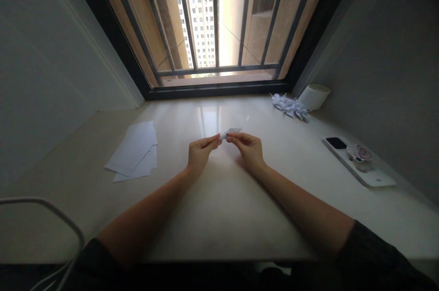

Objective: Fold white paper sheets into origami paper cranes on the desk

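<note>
I sat or stood at a pale, glossy worktop [222, 218] that ran up to a dark window frame [219, 91] at twelve o'clock, where daylight came through metal bars [216, 17] and a tall building [202, 17] showed beyond. A grey wall [51, 67] closed me in toward ten o'clock and a darker wall [387, 62] toward two. In the middle of it all, my left hand [202, 151] and right hand [248, 149] pinched a small folded paper [235, 130] between thumbs and fingers, which covered part of it. Out from my hands, loose white sheets [133, 151] lay overlapping at nine o'clock. At two o'clock a heap of small folded pieces [291, 107] sat just before a white cylinder [314, 97], hiding some of its lower edge. A pale phone [379, 177] lay at three to four o'clock, a round ornament [359, 153] covering part of its back. At eight o'clock a white cable [44, 200] looped over the worktop's near edge, crossing before my dark left sleeve [96, 259].
</note>
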`<state>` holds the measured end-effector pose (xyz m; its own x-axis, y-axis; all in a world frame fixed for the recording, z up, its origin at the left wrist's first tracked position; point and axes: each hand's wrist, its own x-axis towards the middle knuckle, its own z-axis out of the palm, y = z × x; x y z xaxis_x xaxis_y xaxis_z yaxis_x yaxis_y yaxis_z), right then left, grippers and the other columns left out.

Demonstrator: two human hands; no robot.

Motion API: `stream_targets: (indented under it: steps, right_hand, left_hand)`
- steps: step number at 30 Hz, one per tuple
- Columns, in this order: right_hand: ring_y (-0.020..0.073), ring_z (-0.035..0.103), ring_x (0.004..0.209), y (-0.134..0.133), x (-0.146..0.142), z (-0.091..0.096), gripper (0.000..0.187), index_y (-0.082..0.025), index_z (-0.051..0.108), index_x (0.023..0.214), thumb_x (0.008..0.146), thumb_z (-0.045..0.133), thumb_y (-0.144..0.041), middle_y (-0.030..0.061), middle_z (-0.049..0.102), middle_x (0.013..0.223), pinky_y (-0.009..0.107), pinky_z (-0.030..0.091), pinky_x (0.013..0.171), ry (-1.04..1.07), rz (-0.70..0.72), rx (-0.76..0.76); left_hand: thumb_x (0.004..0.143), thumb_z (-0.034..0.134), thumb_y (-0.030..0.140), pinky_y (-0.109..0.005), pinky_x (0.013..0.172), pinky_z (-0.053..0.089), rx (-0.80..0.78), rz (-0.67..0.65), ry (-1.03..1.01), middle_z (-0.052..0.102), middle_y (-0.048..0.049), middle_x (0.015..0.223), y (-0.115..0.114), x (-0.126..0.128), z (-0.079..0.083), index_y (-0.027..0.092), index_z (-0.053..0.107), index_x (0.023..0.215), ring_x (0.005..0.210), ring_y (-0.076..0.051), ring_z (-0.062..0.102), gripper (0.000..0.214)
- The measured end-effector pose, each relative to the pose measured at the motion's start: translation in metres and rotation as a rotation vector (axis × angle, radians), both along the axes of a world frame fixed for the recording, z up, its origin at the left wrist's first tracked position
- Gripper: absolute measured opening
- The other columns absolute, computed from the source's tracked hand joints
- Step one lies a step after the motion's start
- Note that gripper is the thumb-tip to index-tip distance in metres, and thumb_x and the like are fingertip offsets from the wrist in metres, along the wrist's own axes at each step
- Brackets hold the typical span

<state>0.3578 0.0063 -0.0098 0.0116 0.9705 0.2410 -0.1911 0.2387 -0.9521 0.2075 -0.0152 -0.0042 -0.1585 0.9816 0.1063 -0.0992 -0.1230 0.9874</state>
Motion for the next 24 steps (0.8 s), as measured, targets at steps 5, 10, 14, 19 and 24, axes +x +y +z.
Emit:
stream_targets:
  steps: [5, 10, 14, 19, 24]
  right_hand:
    - [0.0182, 0.067, 0.077, 0.0003, -0.0009, 0.0008, 0.018, -0.024, 0.074, 0.077, 0.060, 0.077, -0.029, 0.0006, 0.073, 0.080, 0.035, 0.052, 0.080, 0.008, 0.031, -0.027]
    - [0.0197, 0.067, 0.074, 0.0013, -0.0011, 0.0013, 0.024, -0.021, 0.072, 0.074, 0.054, 0.080, -0.032, 0.0026, 0.073, 0.079, 0.038, 0.053, 0.080, 0.061, 0.027, -0.072]
    - [0.0186, 0.066, 0.066, 0.0004, -0.0019, 0.0035, 0.027, -0.019, 0.067, 0.071, 0.053, 0.080, -0.033, 0.0017, 0.071, 0.069, 0.038, 0.053, 0.075, 0.111, 0.039, -0.103]
    - [0.0155, 0.063, 0.059, -0.0008, -0.0044, 0.0063, 0.043, -0.022, 0.042, 0.060, 0.050, 0.081, -0.036, -0.0072, 0.057, 0.052, 0.032, 0.052, 0.067, 0.161, 0.029, -0.083]
    - [0.0145, 0.062, 0.060, -0.0026, -0.0056, 0.0092, 0.052, -0.022, 0.033, 0.057, 0.050, 0.081, -0.039, -0.0080, 0.051, 0.051, 0.031, 0.051, 0.067, 0.141, 0.055, -0.084]
  left_hand:
    - [0.063, 0.075, 0.032, -0.034, 0.078, 0.051, -0.004, 0.017, -0.005, 0.073, -0.0062, 0.084, 0.0006, -0.0006, 0.0004, 0.020, 0.073, 0.090, 0.079, -0.019, 0.067, 0.029]
    - [0.063, 0.075, 0.032, -0.034, 0.078, 0.052, 0.000, 0.004, 0.003, 0.073, -0.0065, 0.085, 0.0000, -0.0006, 0.0002, 0.020, 0.072, 0.091, 0.080, -0.019, 0.067, 0.030]
    - [0.063, 0.075, 0.031, -0.034, 0.078, 0.051, -0.004, -0.005, 0.001, 0.073, -0.0065, 0.085, 0.0009, -0.0008, -0.0009, 0.020, 0.073, 0.090, 0.080, -0.019, 0.067, 0.030]
    - [0.062, 0.076, 0.032, -0.033, 0.077, 0.051, -0.013, -0.010, -0.004, 0.073, -0.0068, 0.084, 0.0014, -0.0004, -0.0001, 0.018, 0.071, 0.093, 0.079, -0.018, 0.067, 0.034]
    - [0.066, 0.073, 0.034, -0.032, 0.078, 0.051, 0.044, -0.054, 0.024, 0.072, -0.0061, 0.084, 0.0000, -0.0013, 0.0022, 0.017, 0.064, 0.107, 0.079, -0.017, 0.066, 0.046]
